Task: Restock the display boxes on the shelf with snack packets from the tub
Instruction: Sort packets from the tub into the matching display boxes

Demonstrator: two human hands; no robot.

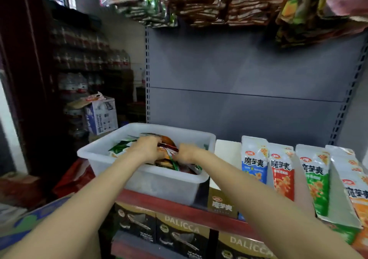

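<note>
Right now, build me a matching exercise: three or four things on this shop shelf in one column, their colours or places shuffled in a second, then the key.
Things:
1. translucent white plastic tub
2. leftmost upright display box
3. third upright display box from the left
4. black DALICCA cartons

Descriptions:
A. green lower front
B. on the shelf below the tub
C. both hands reach into it
D. blue lower front

Pairs: 1-C, 2-D, 3-A, 4-B

Both our bare forearms reach forward and converge, our left hand curled in a grip, our right hand curled beside it
</note>
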